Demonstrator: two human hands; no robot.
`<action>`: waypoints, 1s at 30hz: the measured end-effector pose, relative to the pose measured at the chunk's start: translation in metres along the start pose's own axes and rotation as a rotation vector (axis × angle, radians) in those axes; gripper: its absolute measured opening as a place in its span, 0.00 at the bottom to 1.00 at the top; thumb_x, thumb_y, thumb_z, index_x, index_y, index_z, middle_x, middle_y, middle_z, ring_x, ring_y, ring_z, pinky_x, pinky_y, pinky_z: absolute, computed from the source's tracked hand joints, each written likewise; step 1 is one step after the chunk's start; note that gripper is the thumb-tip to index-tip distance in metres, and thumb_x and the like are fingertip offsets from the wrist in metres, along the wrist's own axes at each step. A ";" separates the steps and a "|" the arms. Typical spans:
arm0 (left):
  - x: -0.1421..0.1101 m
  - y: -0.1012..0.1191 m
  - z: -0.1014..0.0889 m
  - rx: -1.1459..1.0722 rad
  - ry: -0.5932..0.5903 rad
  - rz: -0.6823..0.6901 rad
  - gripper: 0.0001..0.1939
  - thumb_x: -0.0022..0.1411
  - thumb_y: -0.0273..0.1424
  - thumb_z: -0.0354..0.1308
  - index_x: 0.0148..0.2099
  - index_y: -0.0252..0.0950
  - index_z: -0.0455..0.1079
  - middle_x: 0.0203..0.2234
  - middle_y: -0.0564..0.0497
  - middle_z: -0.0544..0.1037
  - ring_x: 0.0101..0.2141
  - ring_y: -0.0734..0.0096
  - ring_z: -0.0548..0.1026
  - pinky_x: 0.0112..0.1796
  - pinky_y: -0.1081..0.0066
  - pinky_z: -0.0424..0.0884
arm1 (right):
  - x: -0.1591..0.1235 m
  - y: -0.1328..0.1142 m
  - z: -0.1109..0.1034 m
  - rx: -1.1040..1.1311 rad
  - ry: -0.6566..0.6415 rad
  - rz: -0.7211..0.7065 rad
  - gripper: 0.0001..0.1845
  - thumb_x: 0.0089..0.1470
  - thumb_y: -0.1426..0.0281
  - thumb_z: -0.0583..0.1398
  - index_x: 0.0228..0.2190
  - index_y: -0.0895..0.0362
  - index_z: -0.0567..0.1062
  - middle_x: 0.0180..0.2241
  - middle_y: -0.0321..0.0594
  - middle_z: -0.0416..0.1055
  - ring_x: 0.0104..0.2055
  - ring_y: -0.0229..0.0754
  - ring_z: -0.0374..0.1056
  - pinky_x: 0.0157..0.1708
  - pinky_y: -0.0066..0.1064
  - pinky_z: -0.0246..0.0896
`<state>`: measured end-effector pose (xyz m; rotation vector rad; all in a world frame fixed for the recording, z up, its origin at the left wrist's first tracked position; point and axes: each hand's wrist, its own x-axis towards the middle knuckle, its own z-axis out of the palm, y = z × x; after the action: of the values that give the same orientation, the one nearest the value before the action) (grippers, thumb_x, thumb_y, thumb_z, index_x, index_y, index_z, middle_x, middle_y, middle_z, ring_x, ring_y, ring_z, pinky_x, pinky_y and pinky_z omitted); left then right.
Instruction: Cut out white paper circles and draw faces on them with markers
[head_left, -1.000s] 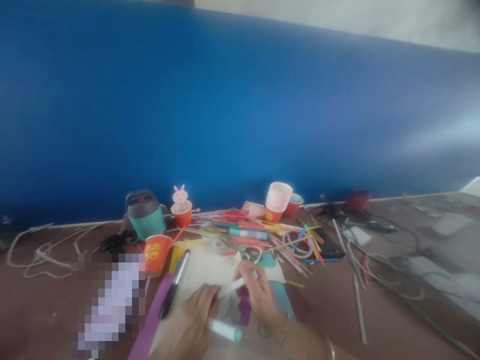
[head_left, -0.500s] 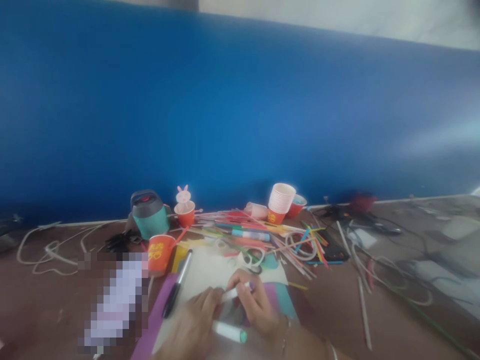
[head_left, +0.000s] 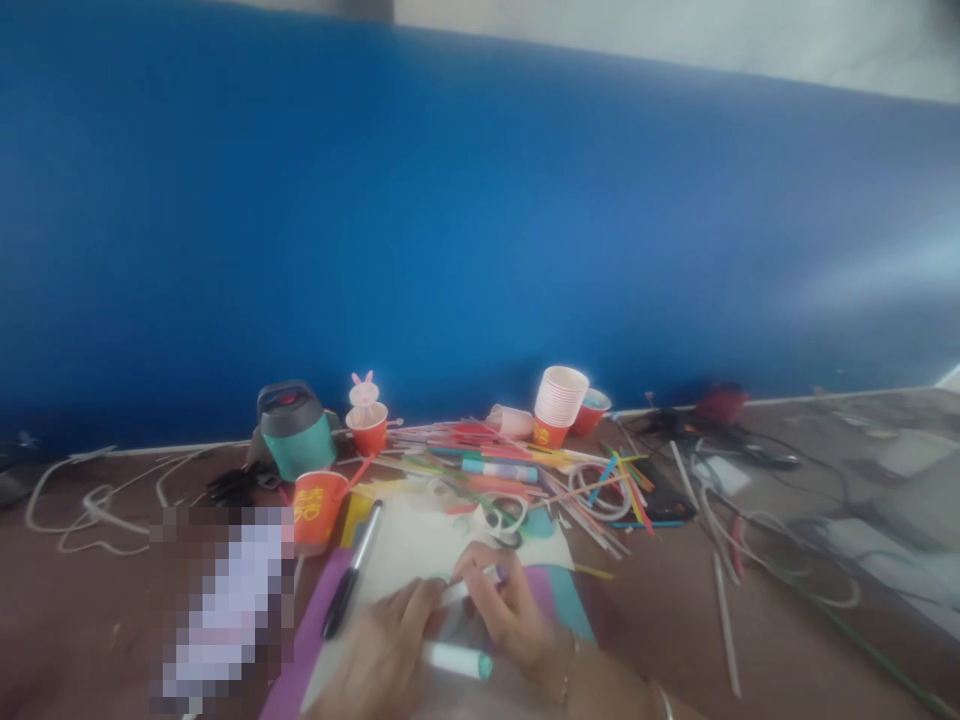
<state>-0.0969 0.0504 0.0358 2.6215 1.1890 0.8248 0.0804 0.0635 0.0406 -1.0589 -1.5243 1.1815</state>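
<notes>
My right hand point(head_left: 514, 605), wearing a bracelet, is closed around a white marker with a purple end point(head_left: 456, 592). The other end of that marker reaches the fingertips of my left hand point(head_left: 386, 640). My left hand is curled, and a second white marker with a green end point(head_left: 456, 660) sticks out from under its fingers. Both hands are over white paper point(head_left: 409, 530) with purple and teal sheets beneath. A black and silver marker point(head_left: 352, 570) lies left of my left hand. Beyond my right hand are white-handled scissors point(head_left: 511, 512).
Colourful strips point(head_left: 465, 455) are heaped behind the paper. A red paper cup point(head_left: 318, 508), a rabbit figure in a cup point(head_left: 365, 390), a teal flask point(head_left: 298, 440) and stacked cups point(head_left: 561, 395) stand around them. Cables point(head_left: 720, 510) and wires lie on the right. A blue panel rises behind.
My right hand has come down towards me with the purple-ended marker, uncovering the scissor handles. My left hand stays about where it was. The view has shifted slightly.
</notes>
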 end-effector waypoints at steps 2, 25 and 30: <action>0.001 -0.001 -0.001 -0.015 -0.008 -0.002 0.11 0.63 0.24 0.41 0.44 0.40 0.59 0.27 0.51 0.76 0.25 0.65 0.76 0.24 0.71 0.70 | 0.000 0.000 0.000 0.003 0.010 -0.006 0.26 0.53 0.46 0.54 0.23 0.56 0.69 0.17 0.32 0.57 0.20 0.34 0.52 0.21 0.26 0.50; 0.000 -0.011 -0.006 0.116 0.267 -0.052 0.08 0.65 0.28 0.45 0.45 0.38 0.62 0.29 0.51 0.80 0.28 0.70 0.79 0.28 0.78 0.73 | 0.025 -0.002 -0.011 -0.655 0.407 -0.232 0.18 0.61 0.67 0.48 0.47 0.59 0.70 0.49 0.51 0.67 0.55 0.51 0.58 0.56 0.47 0.50; -0.001 -0.011 -0.005 0.052 0.213 -0.052 0.09 0.67 0.30 0.44 0.47 0.39 0.62 0.32 0.50 0.79 0.30 0.71 0.79 0.31 0.79 0.73 | 0.032 0.010 -0.011 -0.987 0.278 0.049 0.24 0.57 0.69 0.53 0.54 0.66 0.66 0.57 0.57 0.61 0.63 0.57 0.48 0.61 0.56 0.33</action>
<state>-0.1077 0.0566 0.0355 2.5824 1.3405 1.0997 0.0848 0.0987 0.0366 -1.8004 -1.8751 0.2130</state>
